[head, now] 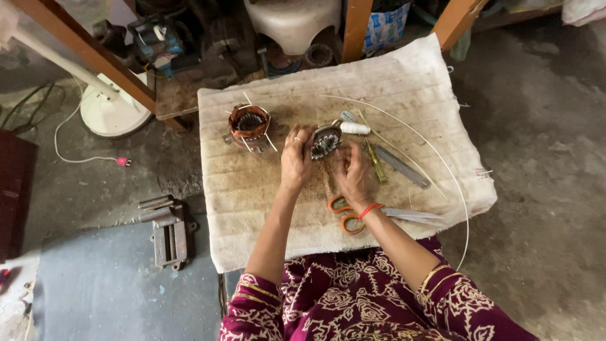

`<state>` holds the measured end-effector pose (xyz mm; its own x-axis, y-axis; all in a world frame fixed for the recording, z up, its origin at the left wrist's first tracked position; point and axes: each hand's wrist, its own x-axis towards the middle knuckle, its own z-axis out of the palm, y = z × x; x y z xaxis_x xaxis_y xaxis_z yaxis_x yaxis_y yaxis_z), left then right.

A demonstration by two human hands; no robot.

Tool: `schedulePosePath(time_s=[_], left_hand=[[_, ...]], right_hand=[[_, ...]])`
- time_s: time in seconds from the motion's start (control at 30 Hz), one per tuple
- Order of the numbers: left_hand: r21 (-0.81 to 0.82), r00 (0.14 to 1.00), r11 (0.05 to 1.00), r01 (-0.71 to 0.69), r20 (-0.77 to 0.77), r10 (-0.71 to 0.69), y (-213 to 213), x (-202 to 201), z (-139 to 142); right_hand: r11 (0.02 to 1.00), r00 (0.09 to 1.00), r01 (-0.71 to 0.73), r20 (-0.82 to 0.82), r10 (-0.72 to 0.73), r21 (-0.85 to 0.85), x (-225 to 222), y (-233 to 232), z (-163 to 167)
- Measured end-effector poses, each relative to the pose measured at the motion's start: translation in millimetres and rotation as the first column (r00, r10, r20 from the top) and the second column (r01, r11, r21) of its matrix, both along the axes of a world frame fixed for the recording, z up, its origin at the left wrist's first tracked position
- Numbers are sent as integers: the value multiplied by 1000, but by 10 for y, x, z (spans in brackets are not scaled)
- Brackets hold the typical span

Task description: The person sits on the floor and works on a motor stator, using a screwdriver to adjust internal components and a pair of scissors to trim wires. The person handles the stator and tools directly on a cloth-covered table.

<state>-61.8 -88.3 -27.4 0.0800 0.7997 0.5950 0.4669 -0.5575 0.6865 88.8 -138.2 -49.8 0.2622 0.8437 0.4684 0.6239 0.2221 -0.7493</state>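
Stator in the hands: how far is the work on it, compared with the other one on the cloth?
Done, it seems: the stator lying left on the cloth already carries copper windings. In hand: the left hand and right hand hold a bare stator; no copper shows on it. Left: its winding looks not yet begun. Scissors and thread spool lie unused nearby.

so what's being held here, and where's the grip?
Both hands hold a small metal stator core: left hand grips its left rim, right hand its lower right side. Exact finger contact is too small to tell.
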Motion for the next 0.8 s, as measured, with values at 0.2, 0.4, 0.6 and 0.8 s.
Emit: schedulePosePath(time_s=[0.2, 0.4, 0.6, 0.8], left_hand=[[30, 996, 1000, 5, -87, -3, -92, -19, -36], [-158, 994, 984, -88, 52, 98, -209, 74, -164], [-205, 936, 978, -40, 335, 109, -380, 144, -338], [-221, 975, 967, -130, 148, 165, -366, 121, -326]], right_hand=[[922, 981, -109, 188, 40, 371, 136, 166, 288], [952, 970, -232, -25, 241, 202, 269, 341, 469], [954, 960, -266, -54, 275, 137, 332, 507, 400], [931, 938, -323, -75, 339, 169, 340, 625, 397]])
